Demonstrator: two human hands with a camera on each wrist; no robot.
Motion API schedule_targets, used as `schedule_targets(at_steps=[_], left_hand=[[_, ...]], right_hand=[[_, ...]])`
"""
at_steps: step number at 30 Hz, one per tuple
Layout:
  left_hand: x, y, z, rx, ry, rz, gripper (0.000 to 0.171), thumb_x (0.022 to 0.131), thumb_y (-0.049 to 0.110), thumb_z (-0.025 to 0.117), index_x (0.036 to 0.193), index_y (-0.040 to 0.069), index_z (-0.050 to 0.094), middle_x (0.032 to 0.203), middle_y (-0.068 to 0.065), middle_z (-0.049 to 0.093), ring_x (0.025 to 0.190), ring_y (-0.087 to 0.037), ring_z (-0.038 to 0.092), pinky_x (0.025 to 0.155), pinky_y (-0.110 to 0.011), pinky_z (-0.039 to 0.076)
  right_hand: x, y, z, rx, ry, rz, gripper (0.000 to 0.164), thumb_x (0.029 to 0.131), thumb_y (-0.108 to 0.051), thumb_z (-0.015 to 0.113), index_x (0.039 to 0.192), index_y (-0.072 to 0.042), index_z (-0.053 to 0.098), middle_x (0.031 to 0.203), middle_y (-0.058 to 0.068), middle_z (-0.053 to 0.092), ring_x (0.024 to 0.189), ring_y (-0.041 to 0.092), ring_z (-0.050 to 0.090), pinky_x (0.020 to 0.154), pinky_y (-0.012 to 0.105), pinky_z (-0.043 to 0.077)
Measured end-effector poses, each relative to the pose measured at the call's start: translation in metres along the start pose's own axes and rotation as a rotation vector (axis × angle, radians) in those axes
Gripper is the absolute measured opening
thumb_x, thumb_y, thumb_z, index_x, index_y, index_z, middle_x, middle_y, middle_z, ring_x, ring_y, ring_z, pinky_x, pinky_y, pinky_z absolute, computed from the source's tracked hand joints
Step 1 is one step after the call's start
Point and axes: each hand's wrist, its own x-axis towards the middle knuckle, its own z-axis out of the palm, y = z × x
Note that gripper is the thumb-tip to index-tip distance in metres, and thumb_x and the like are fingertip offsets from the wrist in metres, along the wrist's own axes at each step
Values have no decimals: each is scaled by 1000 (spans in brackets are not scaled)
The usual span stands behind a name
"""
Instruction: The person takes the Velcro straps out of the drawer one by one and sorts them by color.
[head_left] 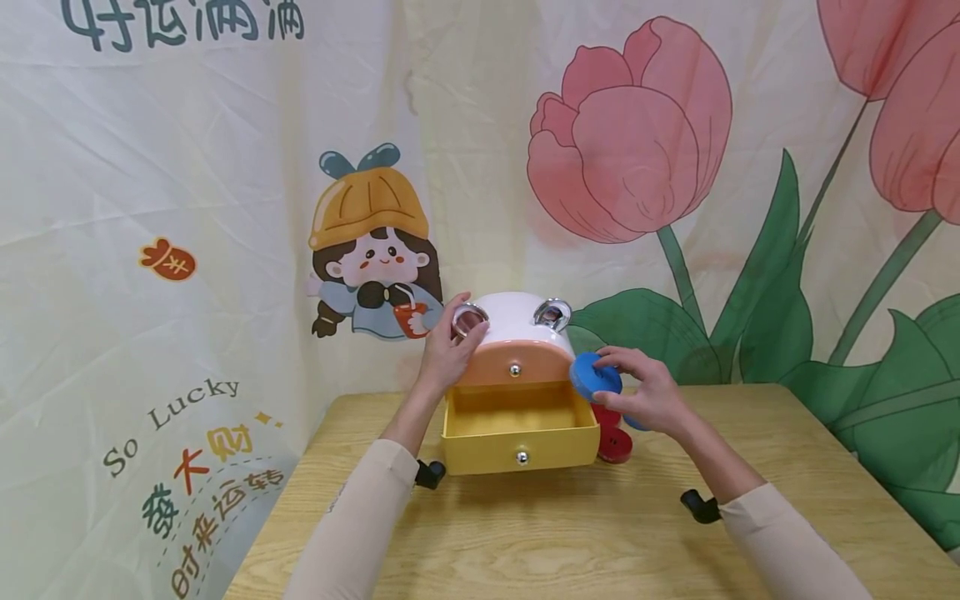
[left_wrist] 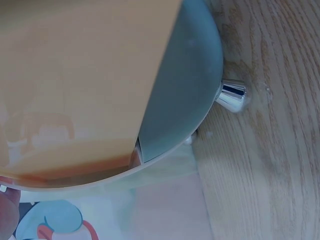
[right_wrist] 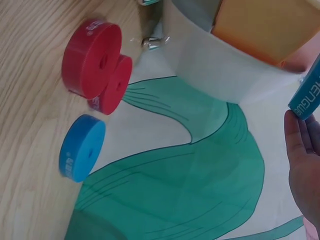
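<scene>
A small drawer box [head_left: 513, 321] with a white rounded top stands near the table's back edge. Its yellow lower drawer [head_left: 521, 448] is pulled out with nothing inside; the peach upper drawer [head_left: 540, 360] is closed. My left hand [head_left: 450, 348] grips the box by its left silver-rimmed ear [head_left: 470, 318]. In my right hand [head_left: 651, 390], a thick blue roll of tape [head_left: 591, 377] is pinched between thumb and fingers, raised beside the box's right side. The right wrist view shows the fingertips at that roll's lettered edge [right_wrist: 308, 95].
Two red rolls [right_wrist: 90, 60] and another blue roll [right_wrist: 82, 149] stand on the table to the right of the box. A printed cloth [head_left: 487, 167] hangs behind the wooden table [head_left: 570, 533]. In the left wrist view, a silver foot [left_wrist: 233, 96] shows under the box.
</scene>
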Motion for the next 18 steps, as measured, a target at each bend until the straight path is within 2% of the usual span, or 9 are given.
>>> schedule_targets(at_steps=[4,9,16,18], left_hand=[[0,0,1,3,1,-2,62,98,40,72,153,35,46,136,-10,58,114,-31,58,99,-49,53],[0,-1,1,2,-6,-2,65,98,43,72,155,29,45,139,-11,57,117,-33,59,103,-53,53],[-1,0,1,4,5,1,60,98,41,72,152,39,46,137,-10,58,117,-33,59,103,-53,53],[-1,-1,0,12,7,2,60,98,40,72,152,39,46,136,-10,58,116,-32,58,103,-51,53]], right_hand=[[-2,7,-2,3,8,3,44,86,-19,83,127,-9,71,146,19,59,129,45,57,95,63,56],[-7,16,-2,-2,12,46,45,86,-20,83,128,-8,70,146,20,58,127,46,56,93,63,57],[-14,32,-2,-27,16,130,47,88,-22,81,130,-8,67,146,20,56,126,48,57,92,64,57],[-16,35,-2,-26,15,153,46,89,-23,81,130,-8,66,147,21,56,125,49,58,91,64,57]])
